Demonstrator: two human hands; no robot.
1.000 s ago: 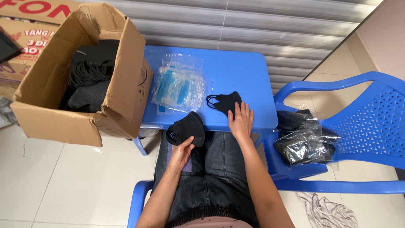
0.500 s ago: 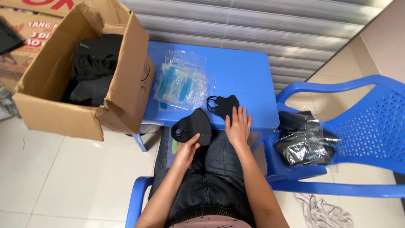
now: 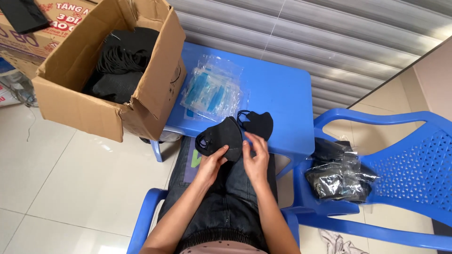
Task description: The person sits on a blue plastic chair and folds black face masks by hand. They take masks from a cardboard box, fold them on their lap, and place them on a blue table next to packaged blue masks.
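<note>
My left hand (image 3: 211, 164) grips a black face mask (image 3: 219, 137) by its lower edge, holding it over my lap at the front edge of the blue plastic table (image 3: 282, 94). My right hand (image 3: 255, 159) is beside it, fingers bent, fingertips touching the mask's right edge. A second black mask (image 3: 257, 124) lies flat on the table just above my right hand. A stack of clear plastic bags with blue printing (image 3: 212, 90) lies on the table's left part.
An open cardboard box (image 3: 94, 108) holding several black masks stands on the floor at the left. A blue plastic chair (image 3: 405, 160) at the right carries bagged black masks (image 3: 336, 175). I sit on another blue chair (image 3: 146, 221).
My right hand has left the mask lying on the table and come back to the mask in my left hand. The left hand has raised that mask slightly.
</note>
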